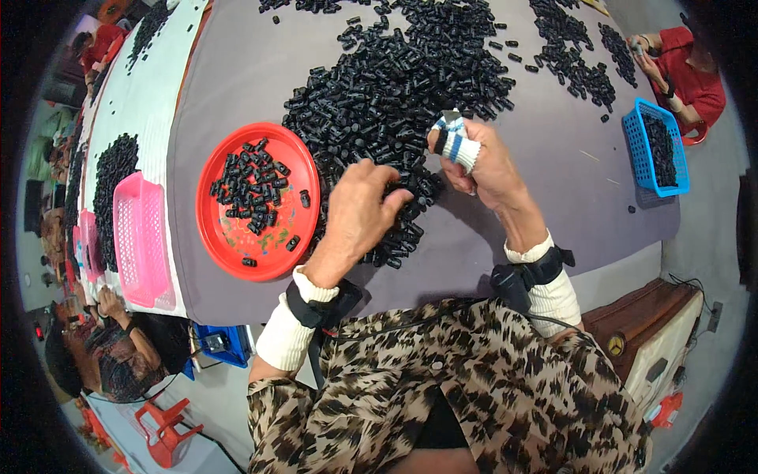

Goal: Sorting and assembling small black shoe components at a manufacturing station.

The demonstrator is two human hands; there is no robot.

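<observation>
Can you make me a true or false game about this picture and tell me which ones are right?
1. Small black pieces lie on the red plate. True.
2. The blue basket has nothing in it. False: it holds black pieces.
3. The right hand has a blue-and-white striped cloth on it. True.
4. The left hand is inside the pink basket. False: it is over the big black pile, beside the red plate.
5. The pink basket is left of the red plate. True.
</observation>
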